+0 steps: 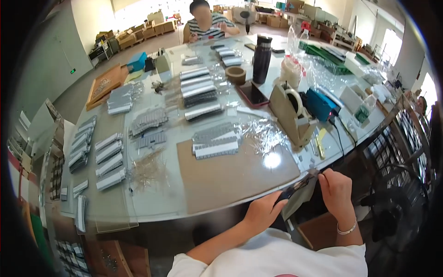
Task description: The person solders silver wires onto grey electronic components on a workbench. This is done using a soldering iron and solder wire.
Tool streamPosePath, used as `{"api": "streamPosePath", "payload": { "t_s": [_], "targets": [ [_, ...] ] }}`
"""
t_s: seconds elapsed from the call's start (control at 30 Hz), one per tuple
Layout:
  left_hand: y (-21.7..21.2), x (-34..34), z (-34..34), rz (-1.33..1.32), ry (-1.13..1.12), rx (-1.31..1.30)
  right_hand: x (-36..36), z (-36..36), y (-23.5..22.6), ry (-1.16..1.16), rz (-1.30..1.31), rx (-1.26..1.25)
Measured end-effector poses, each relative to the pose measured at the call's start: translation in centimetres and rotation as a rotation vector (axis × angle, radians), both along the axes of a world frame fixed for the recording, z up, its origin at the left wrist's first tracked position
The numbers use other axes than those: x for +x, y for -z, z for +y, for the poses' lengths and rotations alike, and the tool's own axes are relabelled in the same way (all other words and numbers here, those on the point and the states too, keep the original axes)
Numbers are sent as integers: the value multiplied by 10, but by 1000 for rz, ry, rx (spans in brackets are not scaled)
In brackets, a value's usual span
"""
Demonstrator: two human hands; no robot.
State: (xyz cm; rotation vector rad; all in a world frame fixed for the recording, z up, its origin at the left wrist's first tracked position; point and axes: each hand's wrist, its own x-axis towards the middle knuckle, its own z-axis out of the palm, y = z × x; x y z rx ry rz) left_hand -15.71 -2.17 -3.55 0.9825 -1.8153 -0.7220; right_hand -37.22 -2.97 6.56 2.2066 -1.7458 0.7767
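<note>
At the table's near edge, my left hand (263, 211) is closed around one end of a dark, narrow object (295, 187), whose kind I cannot make out. It slants up toward my right hand (336, 188), whose fingers are pinched beside a small grey-brown piece (314, 172) at its far end. Just beyond my hands lies a brown cardboard sheet (221, 184). On that sheet rest a pile of grey-and-white strips (216, 143) and a scatter of thin shiny pieces (265, 136).
Stacks of grey strips (110, 154) cover the table's left side. A tape dispenser (290, 115), a blue device (321, 104), a phone (253, 93), a tape roll (236, 75) and a dark bottle (261, 60) stand or lie beyond. Across the table sits another person (210, 23).
</note>
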Motion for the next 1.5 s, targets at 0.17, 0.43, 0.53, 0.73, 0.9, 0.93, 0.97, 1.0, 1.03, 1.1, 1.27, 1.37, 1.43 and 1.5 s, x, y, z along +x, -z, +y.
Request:
{"api": "streamPosePath", "payload": {
  "t_s": [0.17, 0.43, 0.53, 0.73, 0.9, 0.93, 0.97, 1.0, 1.03, 1.1, 1.27, 1.37, 1.43, 1.5],
  "targets": [
    [-19, -4, 1, -4, 76, 154, -53, 12, 9, 375, -92, 38],
    [-12, -32, -3, 7, 154, 293, -48, 36, 15, 465, -110, 8],
    [-1, -44, -6, -38, 169, 283, -39, 52, 21, 141, -125, 110],
    [7, -48, 0, -183, 72, -26, -57, 57, 41, 256, 8, -86],
    [2, -45, 5, -329, -1, -124, -58, 52, 37, 521, 9, 85],
    [5, -42, 9, -354, -23, -172, -47, 60, 36, 417, -105, 45],
    [5, -40, 11, -366, -18, -183, -32, 70, 42, 234, -104, 48],
    [1, -42, 10, -373, -23, -200, -18, 76, 37, 224, 17, 200],
    [-1, -45, 8, -392, -21, -205, -23, 72, 44, 322, 69, 177],
    [-1, -47, 4, -414, -11, -201, -55, 48, 52, 543, 231, 51],
    [3, -51, -5, -361, 1, -171, -41, 53, 48, 354, 72, 196],
    [-1, -43, 1, -130, 31, -72, -57, 46, 34, 467, 24, 28],
    [12, -48, -1, -106, 4, -155, -53, 45, 38, 303, -77, -81],
    [13, -58, 1, -219, 64, -42, -52, 54, 46, 317, 93, 88]
  ]
}}
